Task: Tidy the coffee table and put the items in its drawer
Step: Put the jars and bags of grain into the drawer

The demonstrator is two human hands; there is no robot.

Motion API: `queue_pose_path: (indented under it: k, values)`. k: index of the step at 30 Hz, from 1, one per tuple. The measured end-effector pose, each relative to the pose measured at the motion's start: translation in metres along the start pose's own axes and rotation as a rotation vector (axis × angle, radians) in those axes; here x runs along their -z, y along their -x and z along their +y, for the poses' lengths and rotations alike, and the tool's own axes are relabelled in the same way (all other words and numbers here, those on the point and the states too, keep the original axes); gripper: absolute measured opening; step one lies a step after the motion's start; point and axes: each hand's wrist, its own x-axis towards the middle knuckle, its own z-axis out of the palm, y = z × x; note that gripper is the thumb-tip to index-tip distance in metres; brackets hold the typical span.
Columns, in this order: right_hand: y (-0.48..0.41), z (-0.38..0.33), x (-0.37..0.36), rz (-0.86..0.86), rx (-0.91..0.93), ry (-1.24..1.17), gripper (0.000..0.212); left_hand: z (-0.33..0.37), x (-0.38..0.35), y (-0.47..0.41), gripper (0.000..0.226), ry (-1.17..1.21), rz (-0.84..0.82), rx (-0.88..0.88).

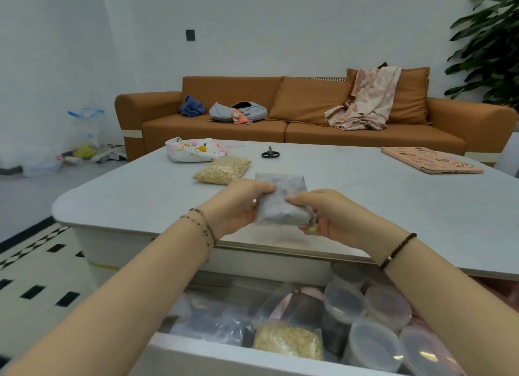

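Observation:
I hold a grey-white plastic packet [282, 196] above the near edge of the coffee table [393, 207]. My left hand [238, 204] grips its left side and my right hand [328, 215] grips its right side from below. Behind it on the tabletop lie a clear bag of pale grain [223, 170], a white patterned pouch [193, 149], black scissors [270, 153] and a pink laptop [429, 160]. The drawer [213, 356] stands pulled out below my arms. It holds several bags and lidded round tubs [373, 344].
An orange sofa [309, 131] with clothes and a blanket stands beyond the table. A green plant [494, 47] is at the far right. Bags and clutter [84, 151] lie on the floor at the left, near a black-and-white patterned rug [36, 266].

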Motion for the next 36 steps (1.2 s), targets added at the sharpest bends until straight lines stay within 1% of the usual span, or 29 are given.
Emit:
queue_pose_path:
  k: [3, 5, 6, 8, 10, 12, 13, 14, 16, 19, 22, 25, 28, 30, 33, 36]
  values:
    - [0.006, 0.002, -0.013, -0.078, -0.022, 0.096, 0.036, -0.001, 0.025, 0.022, 0.028, -0.045, 0.015, -0.015]
    - [0.012, 0.003, -0.018, -0.185, -0.022, 0.167, 0.028, -0.003, 0.038, 0.032, 0.03, -0.092, 0.019, 0.014]
    - [0.017, 0.003, -0.021, -0.246, -0.028, 0.199, 0.026, -0.004, 0.046, 0.039, 0.032, -0.135, -0.007, 0.05]
    - [0.024, 0.004, -0.024, -0.338, -0.066, 0.212, 0.029, -0.004, 0.06, 0.051, 0.035, -0.218, -0.126, 0.19]
    - [0.032, 0.005, -0.026, -0.358, -0.123, 0.196, 0.033, -0.007, 0.073, 0.062, 0.035, -0.244, -0.251, 0.339]
    - [0.04, 0.006, -0.028, -0.337, -0.159, 0.186, 0.035, -0.015, 0.08, 0.067, 0.031, -0.224, -0.32, 0.407]
    - [0.043, 0.007, -0.028, -0.327, -0.169, 0.185, 0.035, -0.02, 0.082, 0.067, 0.027, -0.213, -0.331, 0.414]
    - [0.045, 0.009, -0.029, -0.322, -0.179, 0.187, 0.035, -0.026, 0.082, 0.067, 0.024, -0.208, -0.328, 0.416]
    - [0.048, 0.015, -0.028, -0.303, -0.183, 0.198, 0.034, -0.038, 0.083, 0.063, 0.027, -0.237, -0.315, 0.417]
    - [0.054, 0.029, -0.028, -0.299, -0.146, 0.211, 0.029, -0.053, 0.084, 0.056, 0.023, -0.3, -0.295, 0.447]
    - [0.061, 0.046, -0.031, -0.216, -0.104, 0.292, 0.03, -0.064, 0.082, 0.051, 0.015, -0.336, -0.284, 0.486]
    - [0.061, 0.064, -0.035, -0.125, -0.147, 0.365, 0.029, -0.075, 0.079, 0.043, 0.012, -0.399, -0.252, 0.495]
    - [0.056, 0.076, -0.036, -0.028, -0.174, 0.491, 0.034, -0.084, 0.069, 0.033, 0.011, -0.438, -0.197, 0.461]
    - [0.052, 0.08, -0.036, -0.001, -0.166, 0.586, 0.04, -0.092, 0.061, 0.024, 0.021, -0.45, -0.168, 0.422]
    - [0.047, 0.081, -0.033, -0.009, -0.099, 0.759, 0.047, -0.107, 0.044, 0.009, 0.03, -0.492, -0.14, 0.364]
    - [0.041, 0.084, -0.026, 0.022, -0.004, 0.924, 0.046, -0.116, 0.027, -0.001, 0.026, -0.55, -0.06, 0.308]
